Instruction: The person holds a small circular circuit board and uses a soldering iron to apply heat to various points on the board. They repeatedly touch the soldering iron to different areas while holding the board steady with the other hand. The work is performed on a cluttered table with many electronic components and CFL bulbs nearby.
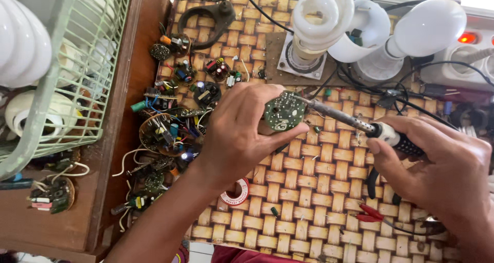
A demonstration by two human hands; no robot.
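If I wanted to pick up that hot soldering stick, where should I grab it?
Probably by the black ribbed handle, where the right hand wraps it now, coming from the cord end on the right. The bare metal shaft runs to the tip at the round green circuit board in the left hand, so keep off that part.

Left hand (242,134) reaches in from seven o'clock, fingers pinched; right hand (442,170), from four o'clock, is clenched.
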